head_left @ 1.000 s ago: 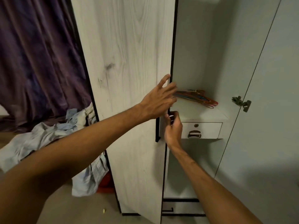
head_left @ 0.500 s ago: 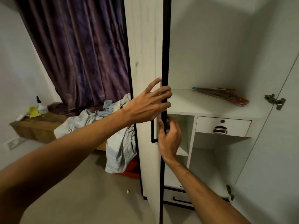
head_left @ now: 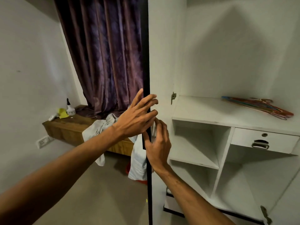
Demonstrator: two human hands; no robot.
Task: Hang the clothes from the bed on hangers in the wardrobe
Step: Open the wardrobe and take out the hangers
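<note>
At the far left a white bottle (head_left: 70,108) and a yellow scrap (head_left: 62,113) are seen on a wooden platform (head_left: 65,127), beside a purple curtain (head_left: 103,54). The pale clothes (head_left: 100,125) are heaped on the platform's near end and draped over its edge toward the floor. The left hand (head_left: 138,118) is laid against the black edge of the wardrobe door (head_left: 145,54), its fingers straight and spread. Just below it, the right hand (head_left: 158,143) is held at the door's inner side with fingers loosely curled; whether anything is pinched cannot be told. Farther right, coloured hangers (head_left: 258,107) are stacked on the wardrobe shelf (head_left: 203,109), above a closed drawer (head_left: 243,138).
</note>
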